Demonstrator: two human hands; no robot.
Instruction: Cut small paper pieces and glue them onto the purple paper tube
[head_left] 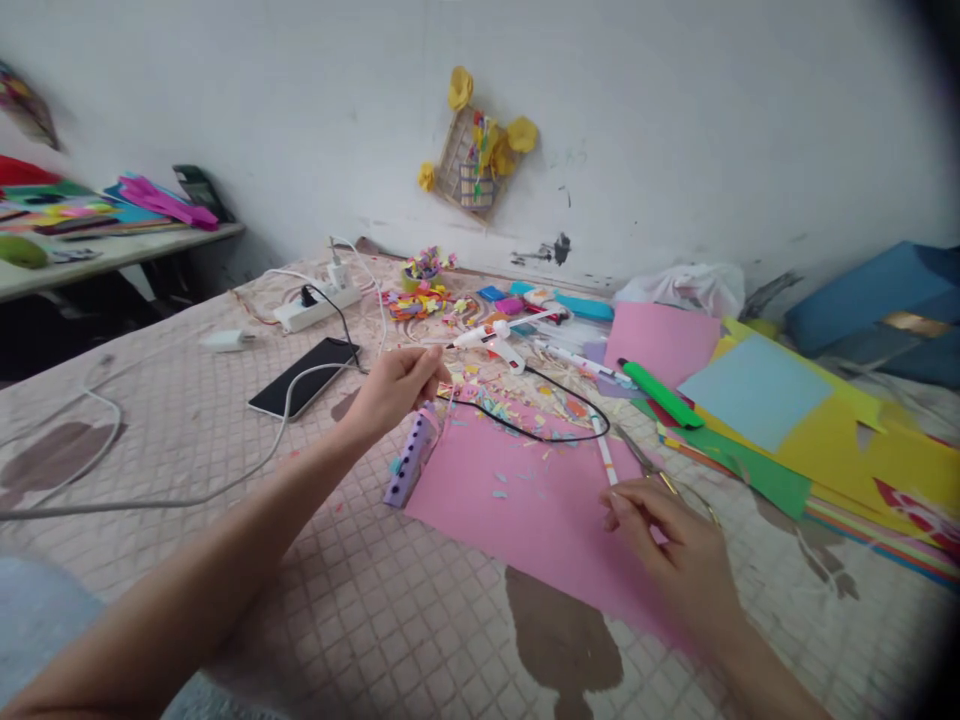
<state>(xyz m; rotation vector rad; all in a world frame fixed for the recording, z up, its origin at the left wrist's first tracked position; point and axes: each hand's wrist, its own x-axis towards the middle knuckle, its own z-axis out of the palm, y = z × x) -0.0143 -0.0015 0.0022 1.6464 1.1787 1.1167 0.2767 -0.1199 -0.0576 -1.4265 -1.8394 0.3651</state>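
Observation:
My left hand (401, 388) is closed in a pinch beside the tip of a white glue gun (491, 340); what its fingers hold, if anything, is too small to make out. Just below it stands a lilac paper piece with dark dots (410, 465). My right hand (671, 545) hovers over a pink paper sheet (480, 510), thumb and forefinger together, and I cannot make out anything between them. A white stick with an orange band (606, 452) ends near its fingertips. Scissors with gold handles (667, 480) lie just behind this hand. Small paper clippings (517, 420) litter the sheet.
A black-screened phone (306, 376) and a power strip (319, 308) with cables lie at left. Coloured paper sheets (780, 400) are stacked at right, with a green cutter (660, 393) near them. Colourful paper bits (427, 300) and a small pot (424, 275) sit at the back.

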